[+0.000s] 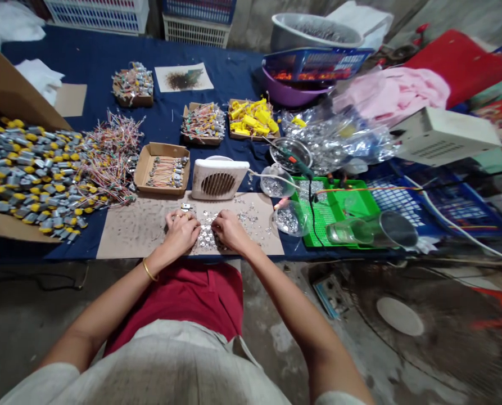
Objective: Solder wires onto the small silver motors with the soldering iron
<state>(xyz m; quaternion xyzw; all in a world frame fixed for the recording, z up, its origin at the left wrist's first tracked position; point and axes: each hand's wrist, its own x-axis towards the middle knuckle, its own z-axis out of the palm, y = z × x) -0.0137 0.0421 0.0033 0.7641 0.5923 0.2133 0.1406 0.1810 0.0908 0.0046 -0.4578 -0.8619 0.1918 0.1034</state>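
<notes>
My left hand [180, 229] rests on the brown cardboard sheet [124, 228], its fingers curled together; whatever they hold is too small to make out. Small shiny metal pieces [207, 239] lie scattered between my two hands. At the right edge of these pieces is my right hand [229, 229], thumb and fingertips pinched, with any held part hidden. A small metal part [186, 207] sits just beyond the left hand's fingers. Behind both hands stands a white square vent fan [219, 179].
A cardboard tray [162, 169] of wired parts is left of the fan, beside a large pile of grey-and-yellow motors [31, 180]. Clear cups [290, 218] of metal pieces and a green basket [362, 197] stand right. A soldering iron [295, 160] lies behind them.
</notes>
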